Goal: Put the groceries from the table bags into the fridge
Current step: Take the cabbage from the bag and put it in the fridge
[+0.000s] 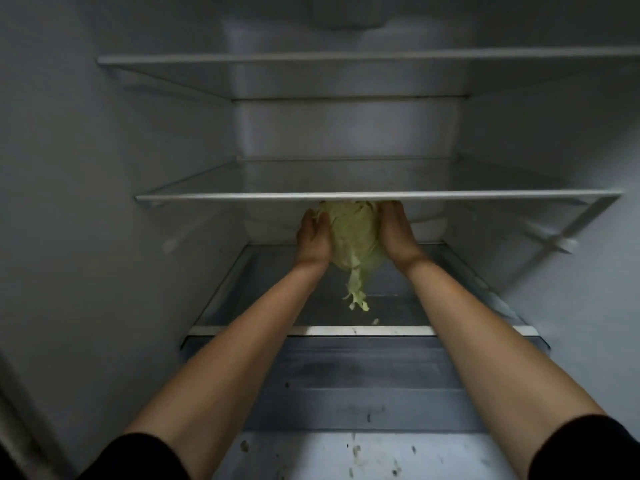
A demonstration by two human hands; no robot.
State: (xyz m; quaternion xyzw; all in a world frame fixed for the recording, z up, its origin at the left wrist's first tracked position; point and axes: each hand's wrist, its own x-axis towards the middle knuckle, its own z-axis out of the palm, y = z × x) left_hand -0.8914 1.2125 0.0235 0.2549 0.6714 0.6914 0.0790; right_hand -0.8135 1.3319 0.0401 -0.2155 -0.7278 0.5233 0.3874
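Pale green cabbage head (353, 233), clasped by left hand (313, 237) and right hand (396, 233) under white-rimmed glass shelf (450, 195): may snag, shedding leaves.

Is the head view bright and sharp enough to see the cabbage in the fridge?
Head view: dim and soft, no glare; the cabbage between left hand and right hand is readable, its top hidden behind the middle shelf.

Cannot see the top of the cabbage (353, 233), behind the shelf (450, 195) rim, nor fingertips of left hand (313, 239) and right hand (396, 233) round it. Cannot name the specks (356, 451) low down: too small.
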